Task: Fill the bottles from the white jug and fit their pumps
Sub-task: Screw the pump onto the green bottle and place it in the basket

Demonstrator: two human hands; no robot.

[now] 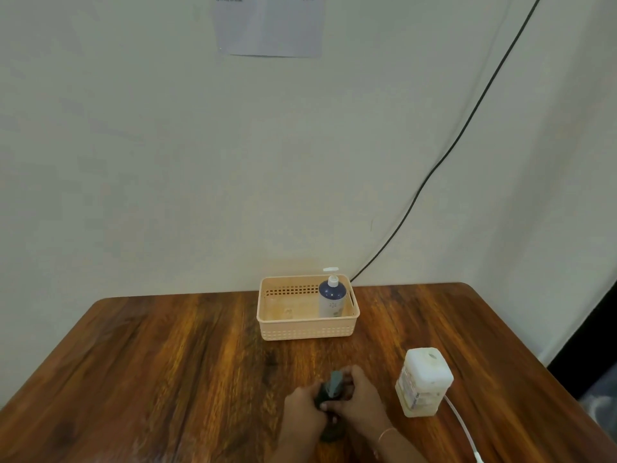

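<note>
Dark bottle point(329, 429) stands at the table's point(167, 362) near edge, 6 o'clock, grey pump head point(335, 382) on top. Left hand point(305, 412) fingers wrapped around the bottle's neck; right hand point(359, 401) fingers closed on the pump. White jug point(423, 382) upright at 3 o'clock, apart. Peach basket point(307, 325) at 12 o'clock holds a blue pump bottle point(331, 299) in its right end.

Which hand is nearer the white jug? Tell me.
Right. The right hand grips the dark bottle just left of the white jug, without touching it. The left hand holds the bottle's far side, farther from the jug.
</note>
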